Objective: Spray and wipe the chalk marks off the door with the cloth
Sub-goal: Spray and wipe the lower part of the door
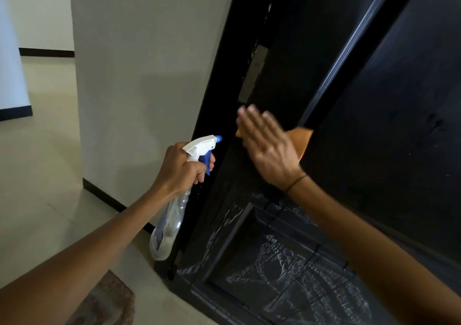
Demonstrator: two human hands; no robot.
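Chalk marks (299,269) lay low on the door (386,125) — below the right hand (269,150) pressing the cloth (300,141) flat-fingered; the left hand (184,167) gripped the spray bottle (174,215).

Dim indoor light from the left, wide-angle bending at edges, right hand (268,147) motion-blurred.

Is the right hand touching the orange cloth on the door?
Touching. The head view shows the right hand laid flat, fingers straight, on the orange cloth, pressing it against the black door; cloth edges show on both sides of the hand.
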